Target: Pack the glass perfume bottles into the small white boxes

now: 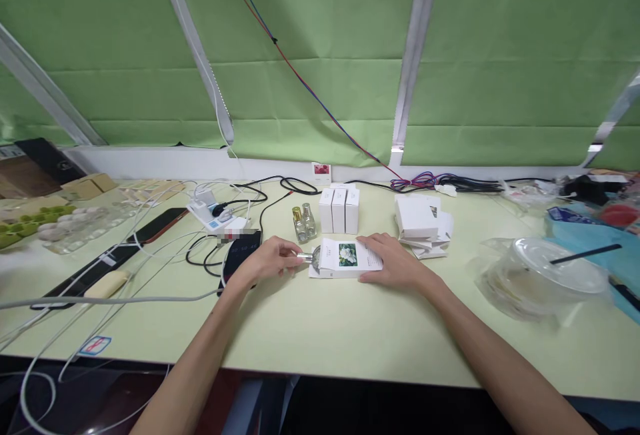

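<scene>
Head view: leftmost of the nearby things, a black timer lies on the table, close by the left hand. That hand's thumb and fingers pinch the silvery end of a bottle. The bottle lies on its side to the right of these fingertips, its long axis running left to right, its glass body partly inside the open left end of a white box. Bottle and box lie roughly in one line, so the key relation seems to be end to end: fingertips, silvery end, glass, opening. How deep the glass sits is hidden. Just beyond the bottle stand two spare bottles; behind the box, three cartons stand upright side by side. The right hand curls around the box's right end, thumb on the near side, fingers over the far side. Thus the left hand is nearer the bottle, the right well apart from it. Farther right lies a carton pile.
</scene>
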A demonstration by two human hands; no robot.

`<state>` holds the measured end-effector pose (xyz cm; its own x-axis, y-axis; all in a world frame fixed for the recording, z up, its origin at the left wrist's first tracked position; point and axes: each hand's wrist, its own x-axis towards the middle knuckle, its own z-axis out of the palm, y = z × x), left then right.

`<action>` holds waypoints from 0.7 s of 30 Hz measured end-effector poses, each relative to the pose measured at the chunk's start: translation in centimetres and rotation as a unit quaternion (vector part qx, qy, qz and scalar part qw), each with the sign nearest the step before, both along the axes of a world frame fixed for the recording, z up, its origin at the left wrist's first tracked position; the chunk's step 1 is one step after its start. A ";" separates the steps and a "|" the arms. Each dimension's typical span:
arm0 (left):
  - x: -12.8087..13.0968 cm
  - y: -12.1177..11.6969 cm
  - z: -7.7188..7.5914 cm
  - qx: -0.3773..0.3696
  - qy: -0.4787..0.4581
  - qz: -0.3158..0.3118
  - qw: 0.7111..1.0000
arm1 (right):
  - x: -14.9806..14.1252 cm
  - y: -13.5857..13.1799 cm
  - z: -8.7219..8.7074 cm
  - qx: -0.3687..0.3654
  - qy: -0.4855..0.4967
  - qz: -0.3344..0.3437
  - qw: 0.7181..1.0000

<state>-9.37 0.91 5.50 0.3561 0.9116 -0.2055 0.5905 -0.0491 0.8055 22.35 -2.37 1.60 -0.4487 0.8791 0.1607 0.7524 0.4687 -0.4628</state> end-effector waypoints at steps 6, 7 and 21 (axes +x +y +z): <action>-2.9 -0.2 0.0 0.006 -0.002 0.036 0.999 | -0.1 -0.1 0.2 -0.006 0.003 0.009 1.000; -3.4 -0.3 0.1 0.010 0.001 0.046 0.999 | -0.1 -0.1 0.2 -0.007 0.004 0.009 1.000; -5.2 -0.1 2.6 0.131 0.013 0.124 0.983 | 0.0 -0.1 0.0 -0.015 0.003 0.007 1.000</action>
